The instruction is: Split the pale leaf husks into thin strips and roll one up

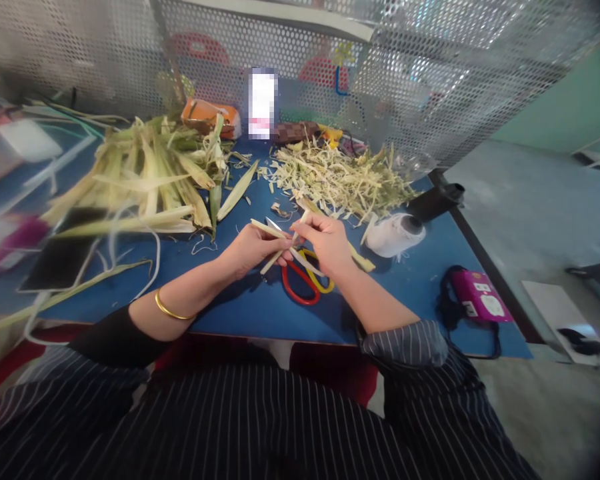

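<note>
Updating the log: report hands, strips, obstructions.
Left hand and right hand pinching pale strips. Strips crossed between hands. Red-and-yellow scissors just beneath, possibly in the way.

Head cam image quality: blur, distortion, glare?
Head view: left edge smeared, pink item blurred; head view: left hand, right hand and the pale strips they hold fairly clear; head view: perforated panel looks stretched toward upper right, likely wide-angle distortion; head view: bright patch on the floor-level board; head view: pixelated block at back centre, detail unreadable.
</note>
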A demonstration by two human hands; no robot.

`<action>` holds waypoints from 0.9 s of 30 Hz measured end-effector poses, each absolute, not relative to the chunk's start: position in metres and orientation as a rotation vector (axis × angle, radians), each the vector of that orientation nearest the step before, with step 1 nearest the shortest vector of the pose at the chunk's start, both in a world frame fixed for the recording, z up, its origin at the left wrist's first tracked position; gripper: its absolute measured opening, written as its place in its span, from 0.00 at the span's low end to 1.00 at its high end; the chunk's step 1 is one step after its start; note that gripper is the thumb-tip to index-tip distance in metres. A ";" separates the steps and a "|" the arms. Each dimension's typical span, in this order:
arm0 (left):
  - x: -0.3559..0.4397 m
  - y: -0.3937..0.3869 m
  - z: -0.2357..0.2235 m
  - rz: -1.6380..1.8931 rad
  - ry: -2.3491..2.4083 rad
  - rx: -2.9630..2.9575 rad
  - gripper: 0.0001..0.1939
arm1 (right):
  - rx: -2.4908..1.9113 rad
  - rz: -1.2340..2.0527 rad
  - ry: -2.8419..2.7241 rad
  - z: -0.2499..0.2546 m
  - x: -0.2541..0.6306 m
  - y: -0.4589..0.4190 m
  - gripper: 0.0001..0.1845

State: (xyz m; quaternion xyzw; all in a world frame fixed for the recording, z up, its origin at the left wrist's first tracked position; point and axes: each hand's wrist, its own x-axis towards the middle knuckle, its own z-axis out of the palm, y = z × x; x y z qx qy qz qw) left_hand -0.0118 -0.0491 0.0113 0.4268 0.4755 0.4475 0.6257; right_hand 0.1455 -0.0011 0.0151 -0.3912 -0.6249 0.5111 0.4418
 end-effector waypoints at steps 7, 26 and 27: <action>-0.009 -0.051 0.016 1.136 1.054 0.876 0.16 | -1.035 0.796 -1.779 0.016 0.153 0.004 0.10; -0.005 -0.048 0.014 1.469 1.002 0.710 0.15 | -0.955 0.457 -2.342 0.014 0.140 -0.022 0.17; -0.004 -0.048 0.014 1.471 1.011 0.698 0.15 | -0.950 0.445 -2.355 0.014 0.141 -0.022 0.17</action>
